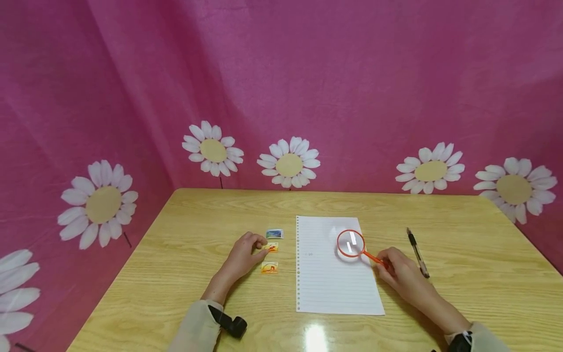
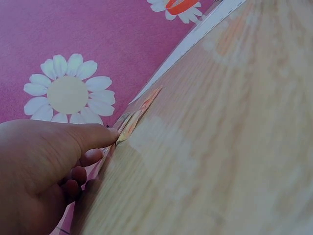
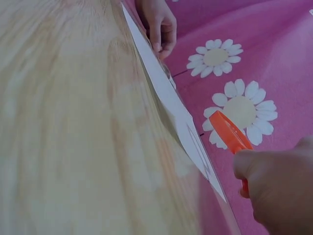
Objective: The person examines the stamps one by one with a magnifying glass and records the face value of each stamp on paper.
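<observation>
My left hand (image 1: 244, 255) pinches the left edge of a small yellow and red stamp (image 1: 273, 247) between thumb and fingers. Just behind it lies a blue-green stamp (image 1: 274, 234), and nearer to me is another yellow-orange stamp (image 1: 270, 268). By its thin handle, my right hand (image 1: 404, 276) grips a magnifying glass with an orange-red rim (image 1: 373, 257). Its round lens hovers over the right part of a lined sheet of paper (image 1: 330, 288). In the right wrist view, the magnifying glass (image 3: 227, 131) shows its rim edge-on above the sheet.
To the right of the sheet, a black-capped clear pen (image 1: 418, 252) lies on the wooden table (image 1: 211, 205). Small faint writing shows near the sheet's left margin. A pink curtain (image 1: 308, 73) with white daisies hangs behind the table and along its left side.
</observation>
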A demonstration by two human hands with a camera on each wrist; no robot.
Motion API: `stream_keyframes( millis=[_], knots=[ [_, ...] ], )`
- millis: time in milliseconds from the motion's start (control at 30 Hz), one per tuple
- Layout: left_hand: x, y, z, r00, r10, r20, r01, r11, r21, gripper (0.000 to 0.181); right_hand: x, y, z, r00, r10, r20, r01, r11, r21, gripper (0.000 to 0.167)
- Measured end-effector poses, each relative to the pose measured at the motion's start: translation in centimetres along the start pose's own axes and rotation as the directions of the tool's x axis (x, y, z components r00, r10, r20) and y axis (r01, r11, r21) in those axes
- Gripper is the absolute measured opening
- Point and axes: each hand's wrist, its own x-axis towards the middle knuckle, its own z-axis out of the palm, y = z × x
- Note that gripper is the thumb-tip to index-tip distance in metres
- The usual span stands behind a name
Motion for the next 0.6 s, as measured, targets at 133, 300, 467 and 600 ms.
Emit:
stream_keyframes(
  millis=[133,300,467,600],
  knots=[
    [0.0,0.0,0.0,1.0,-0.003,-0.002,0.003,1.0,-0.006,0.014,0.5,-0.3,0.5,0.999,-0.034,-0.009,0.034,0.999,0.029,0.027],
    [0.0,0.0,-0.1,1.0,-0.003,0.0,0.003,1.0,-0.011,0.014,1.2,-0.8,1.3,0.999,-0.052,-0.003,0.052,0.996,0.067,0.02],
    [0.0,0.0,-0.1,1.0,-0.007,0.004,0.007,1.0,-0.004,0.014,1.8,-1.4,2.2,0.998,-0.061,0.011,0.059,0.993,0.102,0.031],
    [0.0,0.0,-0.1,1.0,-0.011,-0.001,0.011,1.0,-0.004,0.014,2.3,-1.9,2.7,0.997,-0.075,0.016,0.072,0.99,0.12,0.034]
  ],
)
